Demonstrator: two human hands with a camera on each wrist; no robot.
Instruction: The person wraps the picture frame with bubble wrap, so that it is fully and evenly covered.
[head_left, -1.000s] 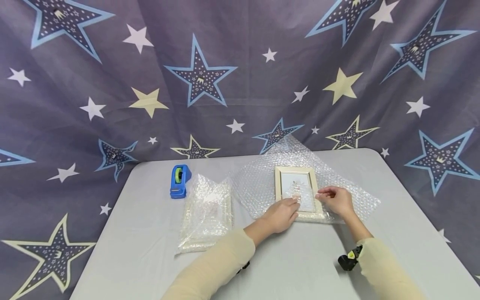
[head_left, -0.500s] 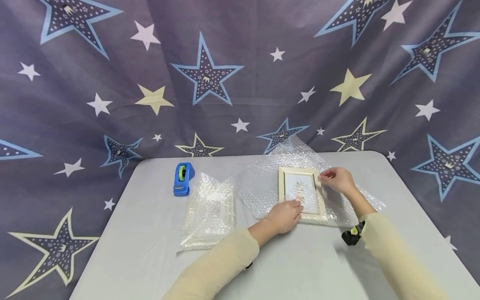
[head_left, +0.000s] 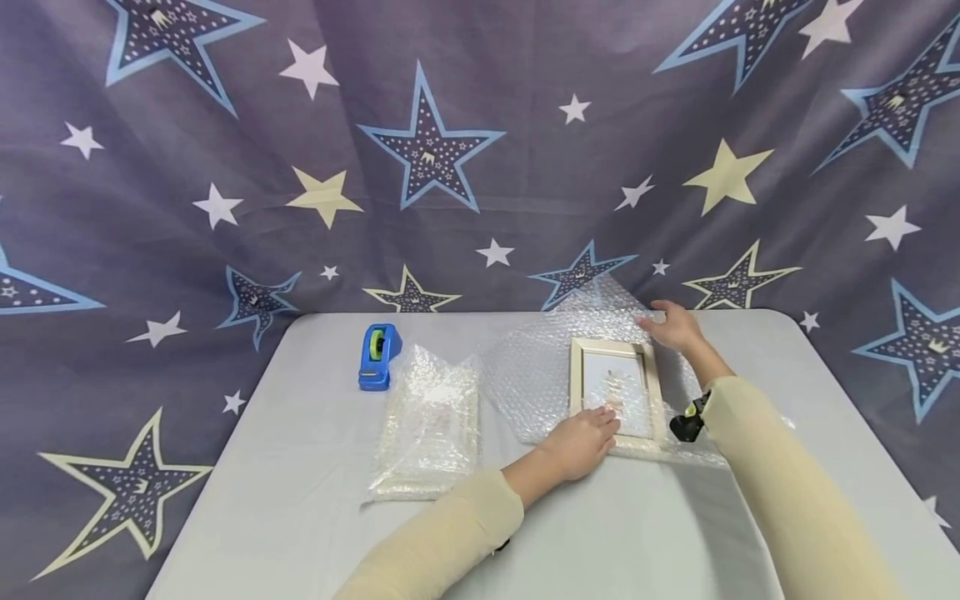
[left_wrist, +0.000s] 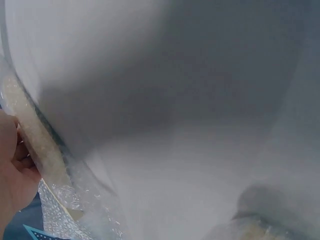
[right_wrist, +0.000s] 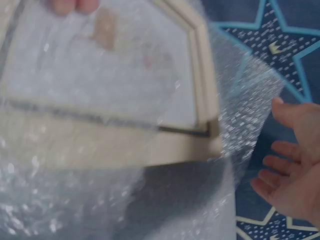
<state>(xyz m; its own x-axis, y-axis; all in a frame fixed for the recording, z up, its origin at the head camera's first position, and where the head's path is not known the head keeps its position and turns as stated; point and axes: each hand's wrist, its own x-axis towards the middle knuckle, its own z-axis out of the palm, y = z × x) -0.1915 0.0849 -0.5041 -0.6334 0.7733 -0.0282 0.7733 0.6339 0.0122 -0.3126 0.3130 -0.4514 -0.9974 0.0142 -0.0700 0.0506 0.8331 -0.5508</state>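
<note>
A pale cream picture frame (head_left: 653,379) lies on a sheet of bubble wrap (head_left: 528,367) at the right of the table in the head view. One flap of the wrap is folded over the frame's lower part. My left hand (head_left: 581,442) rests on that flap at the frame's lower left, its fingertips pressing the wrap; in the left wrist view the left hand (left_wrist: 17,167) is beside the frame's wrapped edge. Beyond the frame's upper right corner is my right hand (head_left: 675,327), near the wrap's far edge. In the right wrist view the right hand (right_wrist: 297,160) has loose, spread fingers holding nothing.
Left of the frame lies a bubble-wrapped flat package (head_left: 429,425). A blue tape dispenser (head_left: 377,358) with a green-yellow core stands behind it. The star-patterned curtain (head_left: 450,233) hangs along the table's back edge, and the wrap's far corner reaches it.
My right hand has moved from the frame's right side away toward the wrap's far edge, leaving the folded flap. The left hand stays on the flap. The head view has shifted slightly.
</note>
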